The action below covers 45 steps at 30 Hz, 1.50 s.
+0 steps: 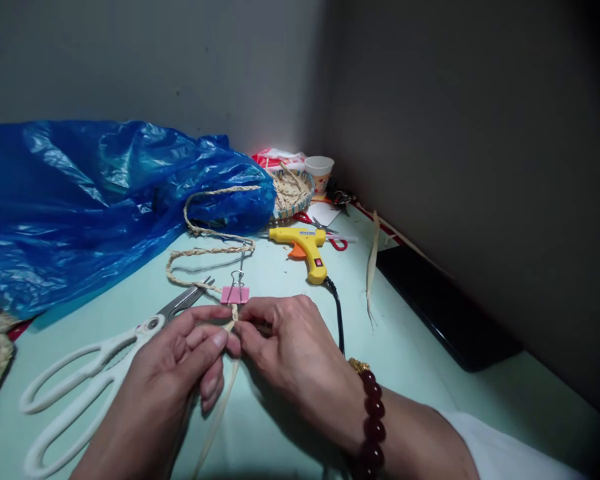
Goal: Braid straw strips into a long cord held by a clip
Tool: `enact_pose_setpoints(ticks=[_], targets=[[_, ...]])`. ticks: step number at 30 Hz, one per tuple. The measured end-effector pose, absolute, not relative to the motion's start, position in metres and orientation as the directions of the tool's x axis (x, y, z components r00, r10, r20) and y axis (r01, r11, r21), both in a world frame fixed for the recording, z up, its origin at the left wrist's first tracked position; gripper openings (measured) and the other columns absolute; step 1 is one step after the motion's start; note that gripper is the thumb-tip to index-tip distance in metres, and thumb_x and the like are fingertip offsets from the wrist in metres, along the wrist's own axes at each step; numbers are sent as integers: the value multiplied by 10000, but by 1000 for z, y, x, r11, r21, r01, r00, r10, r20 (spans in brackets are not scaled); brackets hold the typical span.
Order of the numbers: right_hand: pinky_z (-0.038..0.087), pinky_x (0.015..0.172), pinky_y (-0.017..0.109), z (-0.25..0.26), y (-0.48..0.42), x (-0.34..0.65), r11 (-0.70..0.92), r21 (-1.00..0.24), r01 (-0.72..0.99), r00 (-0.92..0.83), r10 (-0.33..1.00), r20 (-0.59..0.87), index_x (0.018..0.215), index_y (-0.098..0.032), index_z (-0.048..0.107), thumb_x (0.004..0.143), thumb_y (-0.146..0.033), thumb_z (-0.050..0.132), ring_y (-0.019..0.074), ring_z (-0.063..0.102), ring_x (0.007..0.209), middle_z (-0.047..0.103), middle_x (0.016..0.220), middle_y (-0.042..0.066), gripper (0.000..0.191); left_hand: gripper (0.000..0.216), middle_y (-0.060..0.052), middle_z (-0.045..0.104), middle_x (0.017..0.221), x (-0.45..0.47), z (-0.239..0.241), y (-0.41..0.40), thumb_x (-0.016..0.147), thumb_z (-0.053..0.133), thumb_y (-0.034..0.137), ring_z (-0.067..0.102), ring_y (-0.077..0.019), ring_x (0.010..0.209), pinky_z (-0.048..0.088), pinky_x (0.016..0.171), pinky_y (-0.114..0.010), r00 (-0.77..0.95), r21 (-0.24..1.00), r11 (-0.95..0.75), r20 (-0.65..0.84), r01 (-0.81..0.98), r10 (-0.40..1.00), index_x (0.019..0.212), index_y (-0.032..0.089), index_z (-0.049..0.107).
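Note:
A thin, straw-coloured braided cord (pixel 207 251) winds over the table and runs under a pink binder clip (pixel 235 295). Just below the clip, my left hand (pixel 195 357) pinches pale strands of the braid between thumb and fingers. My right hand (pixel 293 347) is closed on the strands from the other side, its fingertips almost meeting the left ones. One loose strand (pixel 220 413) hangs down toward the front edge of the view. White-handled scissors (pixel 100 360) lie beside my left hand, partly covered by it, with blades pointing away.
A blue plastic bag (pixel 95 193) fills the back left. Behind my hands lie a yellow glue gun (pixel 300 243) with a black cord and red-handled scissors (pixel 337 243). A basket (pixel 295 193) and paper cup (pixel 320 172) stand farther back. A black phone-like slab (pixel 445 307) lies right, near a dry husk strip (pixel 373 267).

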State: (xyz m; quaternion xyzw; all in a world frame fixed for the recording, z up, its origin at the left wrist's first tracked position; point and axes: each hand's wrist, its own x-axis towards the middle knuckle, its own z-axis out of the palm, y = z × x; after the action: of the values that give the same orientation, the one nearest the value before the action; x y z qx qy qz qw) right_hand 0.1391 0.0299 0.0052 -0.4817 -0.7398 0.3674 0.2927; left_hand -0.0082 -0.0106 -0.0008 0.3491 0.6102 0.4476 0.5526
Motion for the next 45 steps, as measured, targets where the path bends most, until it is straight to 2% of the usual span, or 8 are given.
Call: enact_pose_setpoints(ticks=[13, 17, 22, 26, 30, 33, 38, 45], targets=[[352, 541, 205, -2, 36, 140, 72, -974, 213, -425, 905, -26, 643, -146, 681, 819, -226, 553, 97, 497, 561, 618, 591, -1, 233, 824, -62, 712, 788, -4, 1, -9, 740, 709, 378, 709, -283, 765, 616, 665, -444, 4, 891, 452, -452, -49, 892, 1412, 158, 284], [395, 554, 209, -6, 36, 138, 19, -992, 128, -426, 904, -38, 693, -146, 719, 809, -299, 609, 115, 541, 582, 648, 625, 16, 221, 757, -38, 692, 774, 0, 0, -10, 784, 629, 337, 701, -266, 774, 605, 655, -396, -98, 910, 403, -394, 97, 914, 1437, 164, 286], [424, 496, 218, -3, 34, 136, -163, -986, 35, -437, 885, -162, 807, -141, 733, 765, -317, 647, 122, 554, 517, 640, 635, 24, 201, 594, 13, 656, 636, 5, 10, -14, 866, 491, 342, 621, -197, 615, 498, 586, -294, -65, 847, 224, -220, 482, 973, 1417, 143, 391], [402, 503, 207, 1, 35, 139, -130, -990, 58, -418, 897, -143, 800, -113, 736, 743, -245, 645, 111, 537, 519, 637, 616, 27, 170, 596, -1, 664, 657, -4, 18, -12, 842, 527, 327, 633, -202, 649, 478, 580, -275, 28, 887, 250, -283, 388, 959, 1394, 126, 423], [381, 557, 195, 3, 36, 141, -59, -992, 111, -417, 903, -101, 753, -104, 748, 756, -201, 621, 99, 529, 584, 701, 694, 59, 160, 309, -24, 651, 637, -21, 20, -3, 835, 565, 367, 557, -161, 563, 402, 523, -251, -74, 868, 165, -148, 468, 986, 1014, 150, 693], [414, 608, 207, 5, 35, 142, -90, -992, 88, -450, 885, -120, 784, -103, 760, 775, -213, 610, 114, 562, 620, 712, 714, 64, 186, 200, -16, 626, 664, -24, 17, 3, 789, 639, 352, 498, -126, 597, 336, 513, -214, -19, 902, 95, -96, 422, 995, 738, 167, 696], [453, 695, 226, 8, 34, 143, -83, -994, 78, -508, 854, -111, 818, -116, 766, 803, -215, 584, 140, 611, 689, 698, 673, 42, 208, 307, 78, 450, 497, -11, 12, 6, 765, 656, 458, 202, -41, 391, 97, 402, -204, 113, 933, 337, -351, 124, 930, 684, 170, 585], [421, 709, 209, 10, 35, 147, 133, -948, 289, -541, 840, -47, 830, -142, 766, 827, -115, 514, 133, 619, 743, 726, 767, 36, 254, 216, 38, 533, 558, -15, 9, 7, 766, 604, 338, 402, -103, 496, 260, 489, -222, 67, 939, 233, -257, 254, 964, 642, 162, 610]])
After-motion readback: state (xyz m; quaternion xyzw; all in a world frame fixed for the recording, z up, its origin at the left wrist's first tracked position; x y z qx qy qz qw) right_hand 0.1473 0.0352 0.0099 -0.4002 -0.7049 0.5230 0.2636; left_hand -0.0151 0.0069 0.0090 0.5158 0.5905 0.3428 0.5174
